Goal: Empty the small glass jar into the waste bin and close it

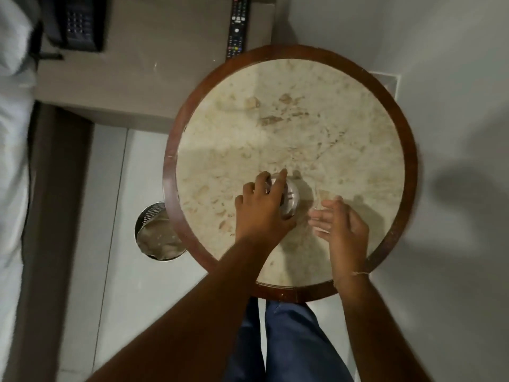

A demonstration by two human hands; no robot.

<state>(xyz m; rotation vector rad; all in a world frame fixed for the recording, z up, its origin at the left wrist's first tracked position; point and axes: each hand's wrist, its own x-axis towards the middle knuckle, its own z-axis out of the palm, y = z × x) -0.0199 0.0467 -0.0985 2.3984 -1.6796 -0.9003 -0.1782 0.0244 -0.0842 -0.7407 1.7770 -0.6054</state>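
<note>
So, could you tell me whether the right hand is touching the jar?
Apart. The head view shows bare marble tabletop between the open right hand and the small glass jar; only the left hand grips it.

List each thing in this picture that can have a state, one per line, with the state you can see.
Small glass jar: on the table, under the left hand; lid unclear.
Left hand: fingers spread over the jar.
Right hand: open, empty, beside the jar.
Waste bin: on the floor, open, lined.
Round table: bare apart from the jar.
Remote: lying flat.
</note>
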